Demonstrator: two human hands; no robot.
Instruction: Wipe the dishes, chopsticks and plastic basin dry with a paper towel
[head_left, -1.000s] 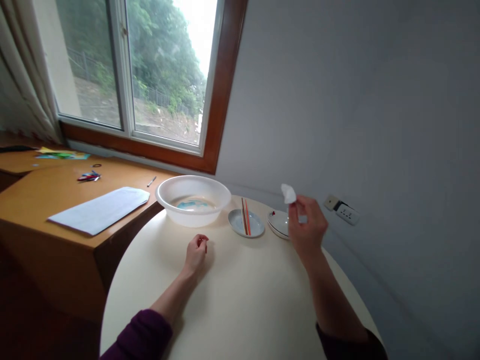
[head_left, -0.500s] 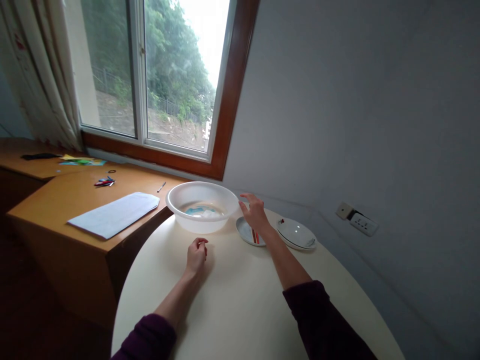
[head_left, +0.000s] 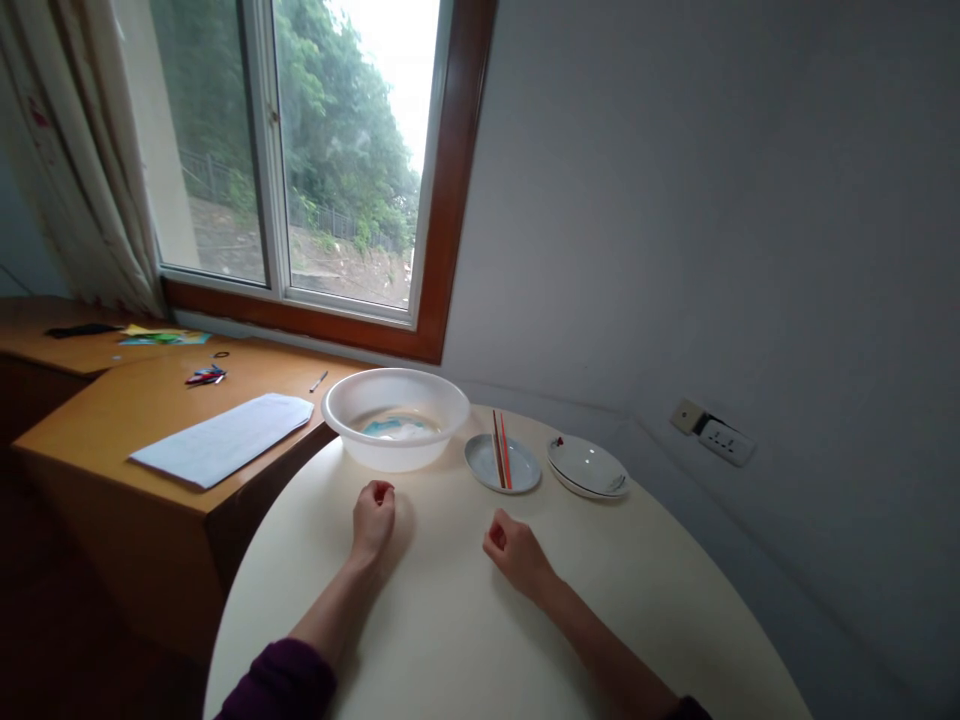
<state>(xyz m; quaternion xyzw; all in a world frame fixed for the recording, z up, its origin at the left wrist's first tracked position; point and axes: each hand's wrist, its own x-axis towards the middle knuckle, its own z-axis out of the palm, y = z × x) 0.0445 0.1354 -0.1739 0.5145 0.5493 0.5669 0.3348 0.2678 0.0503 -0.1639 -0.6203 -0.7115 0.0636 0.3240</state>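
Observation:
On the white round table [head_left: 442, 620], my left hand [head_left: 373, 518] is curled into a loose fist just in front of a translucent white plastic basin [head_left: 397, 455]. My right hand [head_left: 517, 550] is also closed, with nothing visible in it, below a small grey plate [head_left: 480, 472]. Red and brown chopsticks [head_left: 502, 455] lie across that plate, their far ends past its rim. To its right sit stacked white plates [head_left: 589, 465] with a small red decoration. Inside the basin is something blue and white that I cannot make out.
A wooden desk [head_left: 112, 420] adjoins the table at left, bearing a folded white sheet [head_left: 225, 435], a pen [head_left: 319, 381], a small pile of coloured items [head_left: 205, 375] and coloured papers [head_left: 165, 336]. Behind are a window and a wall with a socket [head_left: 726, 442].
My right hand has drawn back from above the grey plate to the near tabletop and closed, uncovering the chopsticks. My left hand stays closed near the basin; the view shifted slightly.

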